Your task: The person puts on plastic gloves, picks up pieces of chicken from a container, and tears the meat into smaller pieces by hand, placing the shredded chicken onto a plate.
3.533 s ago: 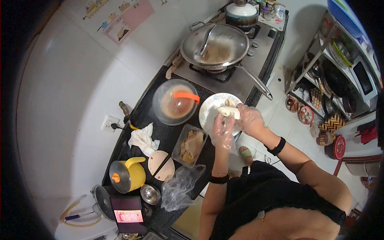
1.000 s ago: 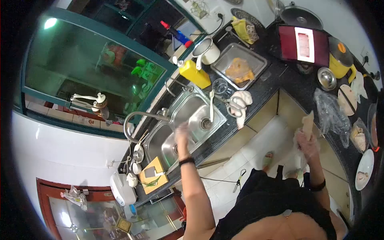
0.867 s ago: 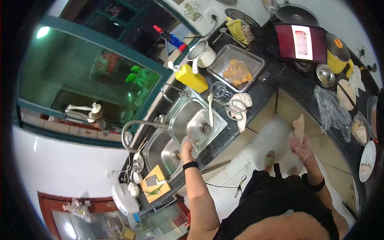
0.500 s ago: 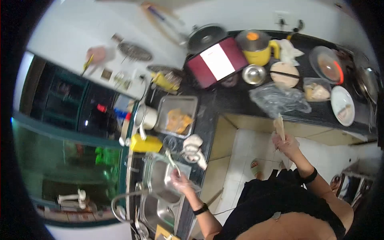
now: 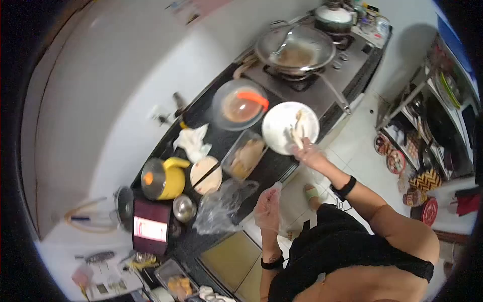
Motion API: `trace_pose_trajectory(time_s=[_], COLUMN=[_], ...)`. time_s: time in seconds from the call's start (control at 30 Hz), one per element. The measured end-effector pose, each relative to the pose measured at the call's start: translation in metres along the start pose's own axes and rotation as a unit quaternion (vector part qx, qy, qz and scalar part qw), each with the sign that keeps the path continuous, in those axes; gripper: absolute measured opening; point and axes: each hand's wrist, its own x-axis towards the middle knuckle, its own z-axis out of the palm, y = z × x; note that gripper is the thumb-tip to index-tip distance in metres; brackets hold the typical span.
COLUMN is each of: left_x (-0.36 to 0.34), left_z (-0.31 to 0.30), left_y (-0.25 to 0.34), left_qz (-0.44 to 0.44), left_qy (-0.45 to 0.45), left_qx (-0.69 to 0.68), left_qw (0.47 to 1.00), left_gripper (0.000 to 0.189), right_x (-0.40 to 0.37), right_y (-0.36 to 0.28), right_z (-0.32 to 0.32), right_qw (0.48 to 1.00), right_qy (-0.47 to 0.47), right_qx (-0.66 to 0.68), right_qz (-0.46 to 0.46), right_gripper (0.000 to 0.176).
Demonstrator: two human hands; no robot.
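Observation:
My right hand [image 5: 309,155], in a clear plastic glove, reaches over the near rim of a white plate [image 5: 277,123]. Its fingers are closed on a pale strip of food [image 5: 297,138], the exact kind of which I cannot make out. Another light-brown piece [image 5: 300,120] lies on the plate beyond it. My left hand [image 5: 268,207], also gloved, is raised in front of the counter edge with its fingers extended and nothing visible in it. Nearest to it are a crumpled clear plastic bag [image 5: 221,209] and a clear tub of pale food [image 5: 245,158].
A wok [image 5: 296,50] with a glass lid sits on the stove, its handle [image 5: 336,93] jutting toward the floor. Along the counter are a bowl with an orange-handled tool [image 5: 241,105], a round board with chopsticks [image 5: 206,176], a yellow pot [image 5: 163,181] and a tablet [image 5: 151,226].
The view has swung from the sink side to the stove side. My right hand has brought its pale piece to the plate. My left hand has left the sink and the light strip it held.

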Motion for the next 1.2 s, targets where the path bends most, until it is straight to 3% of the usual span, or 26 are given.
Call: trace_pose_trajectory(time_s=[0.1,0.13,0.17,0.23,0.27,0.3,0.37,0.4,0.47,0.53,0.57,0.63,0.7,0.73,0.8,0.83,0.9,0.93,0.97,1.0,1.03,1.1,1.13,1.2], left_x=[0.036,0.047,0.058,0.078,0.082,0.085,0.091,0.095,0.103,0.118,0.125,0.140,0.158,0.166,0.178,0.178,0.172,0.178,0.184,0.187,0.188,0.175,0.170,0.162], left_z=[0.038,0.049,0.057,0.068,0.073,0.078,0.086,0.090,0.099,0.112,0.119,0.127,0.134,0.134,0.134,0.132,0.127,0.121,0.113,0.108,0.102,0.092,0.089,0.082], left_y=[-0.010,-0.013,-0.019,-0.030,-0.032,-0.024,-0.009,-0.010,-0.015,-0.013,-0.013,-0.030,-0.055,-0.061,-0.061,-0.055,-0.014,-0.021,-0.036,-0.035,-0.033,0.001,0.008,0.021], left_qz=[-0.033,-0.038,-0.044,-0.044,-0.036,-0.038,-0.108,-0.110,0.064,0.086,0.107,0.135,0.157,0.158,0.063,0.065,0.083,0.088,0.085,0.081,0.085,-0.029,-0.029,-0.105], left_qy=[-0.038,-0.041,-0.044,-0.031,-0.023,-0.021,0.018,0.021,0.006,-0.016,-0.039,-0.058,-0.115,-0.118,-0.145,-0.149,-0.216,-0.219,-0.212,-0.205,-0.205,-0.299,-0.300,-0.295], left_qx=[-0.009,-0.041,-0.039,0.005,-0.031,-0.029,0.038,0.041,0.235,0.305,0.369,0.368,0.049,0.048,0.006,0.003,0.221,0.218,0.251,0.283,0.281,0.060,0.058,-0.074], left_qw=[0.999,0.998,0.997,0.999,0.999,0.999,0.993,0.993,0.970,0.948,0.923,0.918,0.980,0.979,0.987,0.987,0.947,0.947,0.941,0.933,0.934,0.952,0.952,0.947], left_gripper=[0.020,0.022,0.022,0.025,0.024,0.024,0.026,0.026,0.030,0.028,0.026,0.031,0.036,0.036,0.038,0.038,0.040,0.040,0.041,0.042,0.042,0.040,0.040,0.037], right_x=[0.009,0.024,0.035,0.053,0.048,0.059,0.076,0.085,0.101,0.114,0.118,0.125,0.129,0.122,0.107,0.101,0.094,0.094,0.093,0.092,0.092,0.087,0.077,0.071], right_y=[-0.016,-0.006,0.011,0.035,0.012,0.016,0.027,0.029,0.032,0.031,0.029,0.029,0.034,0.023,0.002,-0.003,-0.012,-0.010,-0.004,0.001,0.005,0.001,-0.005,-0.006], right_z=[-0.020,-0.007,0.000,0.006,-0.023,-0.031,-0.046,-0.046,-0.045,-0.048,-0.052,-0.058,-0.061,-0.068,-0.085,-0.091,-0.100,-0.099,-0.097,-0.095,-0.094,-0.094,-0.095,-0.082], right_qw=[0.999,0.992,0.993,0.957,0.954,0.955,0.904,0.905,0.865,0.841,0.820,0.795,0.798,0.798,0.884,0.884,0.910,0.910,0.942,0.943,0.943,0.877,0.877,0.866], right_qy=[-0.022,-0.012,-0.014,-0.013,-0.049,-0.052,0.078,0.075,0.132,0.164,0.128,0.094,0.008,0.010,-0.153,-0.149,-0.128,-0.124,-0.106,-0.087,-0.084,-0.249,-0.242,-0.249], right_qx=[-0.042,-0.110,-0.109,-0.130,-0.204,-0.202,-0.316,-0.313,-0.340,-0.350,-0.377,-0.404,-0.368,-0.369,-0.323,-0.326,-0.235,-0.238,-0.059,0.121,0.118,0.370,0.393,0.420], right_qz=[0.016,-0.052,-0.046,-0.258,-0.212,-0.213,-0.277,-0.279,-0.346,-0.378,-0.411,-0.443,-0.478,-0.476,-0.302,-0.300,-0.316,-0.315,-0.311,-0.299,-0.300,-0.179,-0.132,-0.105], right_gripper=[0.068,0.066,0.066,0.053,0.038,0.038,0.028,0.028,0.021,0.018,0.017,0.016,0.020,0.020,0.025,0.025,0.037,0.037,0.042,0.047,0.047,0.053,0.048,0.046])
